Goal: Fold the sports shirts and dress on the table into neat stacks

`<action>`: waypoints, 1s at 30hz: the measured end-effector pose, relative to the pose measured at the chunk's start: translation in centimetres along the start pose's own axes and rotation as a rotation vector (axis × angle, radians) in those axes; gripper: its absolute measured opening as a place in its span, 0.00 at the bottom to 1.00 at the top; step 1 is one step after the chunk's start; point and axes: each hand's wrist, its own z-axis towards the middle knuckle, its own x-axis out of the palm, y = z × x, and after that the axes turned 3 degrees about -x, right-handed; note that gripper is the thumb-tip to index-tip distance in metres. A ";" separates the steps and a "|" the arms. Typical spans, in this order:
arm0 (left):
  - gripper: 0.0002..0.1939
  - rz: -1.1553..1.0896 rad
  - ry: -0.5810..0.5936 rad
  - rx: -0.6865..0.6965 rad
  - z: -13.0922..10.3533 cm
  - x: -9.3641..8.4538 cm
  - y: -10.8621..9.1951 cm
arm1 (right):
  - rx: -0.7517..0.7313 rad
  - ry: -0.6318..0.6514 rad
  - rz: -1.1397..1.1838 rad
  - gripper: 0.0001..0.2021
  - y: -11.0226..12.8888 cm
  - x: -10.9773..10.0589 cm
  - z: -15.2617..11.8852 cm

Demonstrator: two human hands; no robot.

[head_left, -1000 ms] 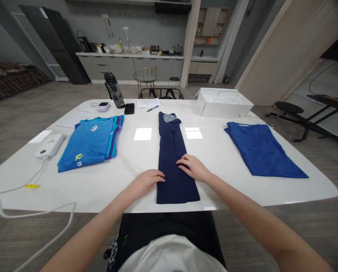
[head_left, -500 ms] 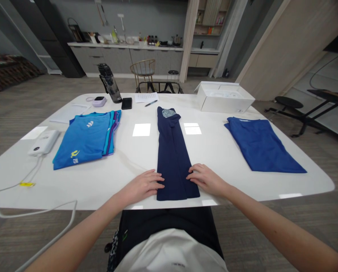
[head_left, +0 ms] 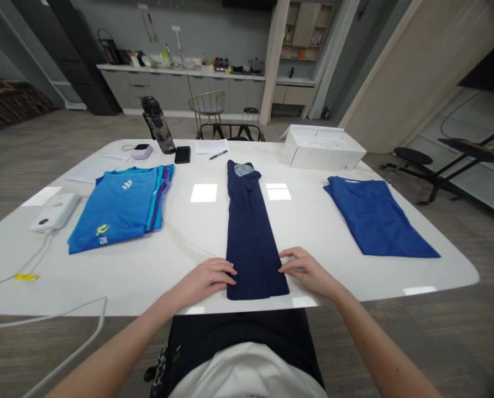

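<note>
A navy blue garment [head_left: 249,237] lies on the white table in front of me, folded into a long narrow strip. Its far end shows a grey patterned patch at what looks like the neck opening. My left hand [head_left: 205,281] rests at the near left edge, fingers extended and their tips on the cloth. On the opposite side, my right hand [head_left: 307,271] has its fingers apart, the tips at the right edge of the garment. Neither hand grips the cloth.
Left are a stack of folded blue and purple shirts [head_left: 116,207], a white power bank [head_left: 55,211] with a cable, and a dark bottle [head_left: 159,126]. A phone [head_left: 183,155], paper and pen lie behind. Right are a folded blue garment [head_left: 382,218] and an open white box [head_left: 324,148].
The camera view has shifted slightly, so the table's contents appear a little lower and farther left. Right fingertips sit slightly farther out on the garment's edge. The navy garment keeps its folded shape.
</note>
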 end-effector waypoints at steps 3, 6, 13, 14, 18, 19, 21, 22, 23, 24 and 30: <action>0.10 -0.033 -0.039 -0.050 0.0 0.4 -0.3 | 0.007 -0.005 -0.052 0.11 0.1 0.6 0.3; 0.10 -0.037 -0.074 -0.082 -0.2 0.8 -1.0 | 0.023 0.008 -0.074 0.09 0.4 0.8 0.1; 0.11 -0.084 -0.064 -0.122 -1.1 0.5 -4.2 | 0.045 0.115 -0.041 0.09 2.6 0.3 -1.2; 0.12 -0.107 -0.065 -0.131 -1.3 0.3 -4.6 | 0.055 0.107 -0.006 0.09 2.9 0.4 -1.4; 0.11 -0.279 -0.171 -0.270 -1.0 -0.2 -4.9 | 0.066 -0.047 0.175 0.08 3.3 1.1 -1.4; 0.11 -0.333 -0.228 -0.320 -0.7 -0.3 -4.7 | 0.080 -0.094 0.216 0.08 3.2 1.2 -1.2; 0.12 -0.435 -0.353 -0.414 0.5 -0.6 -3.9 | 0.129 -0.162 0.271 0.09 3.1 1.4 -0.4; 0.12 -0.479 -0.412 -0.450 1.3 -0.8 -3.4 | 0.155 -0.186 0.287 0.08 3.0 1.4 0.1; 0.13 -0.518 -0.461 -0.476 2.2 -1.1 -2.8 | 0.171 -0.207 0.298 0.08 2.9 1.4 0.8; 0.14 -0.555 -0.500 -0.494 3.2 -1.4 -2.2 | 0.179 -0.228 0.308 0.08 2.7 1.3 1.6; 0.18 -0.857 -0.609 -0.591 8.8 -2.8 1.5 | 0.232 -0.391 0.394 0.14 0.0 0.9 7.9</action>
